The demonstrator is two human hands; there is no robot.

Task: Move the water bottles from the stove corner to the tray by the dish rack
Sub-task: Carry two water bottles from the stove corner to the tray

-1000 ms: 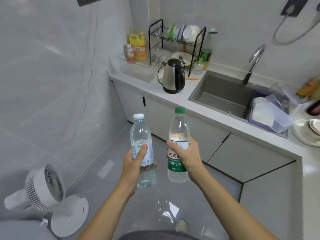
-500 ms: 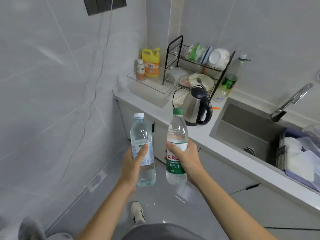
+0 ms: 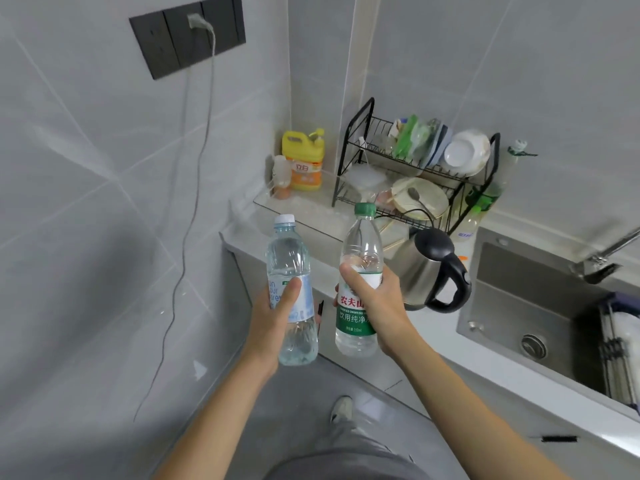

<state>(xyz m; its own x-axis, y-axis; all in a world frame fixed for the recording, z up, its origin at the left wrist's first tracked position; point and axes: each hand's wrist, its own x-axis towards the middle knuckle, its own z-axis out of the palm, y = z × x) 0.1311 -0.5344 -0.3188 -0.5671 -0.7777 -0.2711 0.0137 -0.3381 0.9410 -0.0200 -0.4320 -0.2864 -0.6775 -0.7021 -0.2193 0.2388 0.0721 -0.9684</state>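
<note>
Left hand (image 3: 273, 320) holds ribbed clear white-capped bottle (image 3: 292, 292); right hand (image 3: 375, 299) holds smooth green-labelled bottle (image 3: 358, 282).

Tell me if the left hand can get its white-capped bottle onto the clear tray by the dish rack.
Probably yes. The left hand holds the white-capped bottle upright, and the clear tray's near part, in front of the yellow detergent jug, looks bare.

Both forearms (image 3: 221, 420) are bare — no sleeves, watch or rings; grey trousers (image 3: 346, 462) and a pale sneaker (image 3: 341, 408) show below.
</note>
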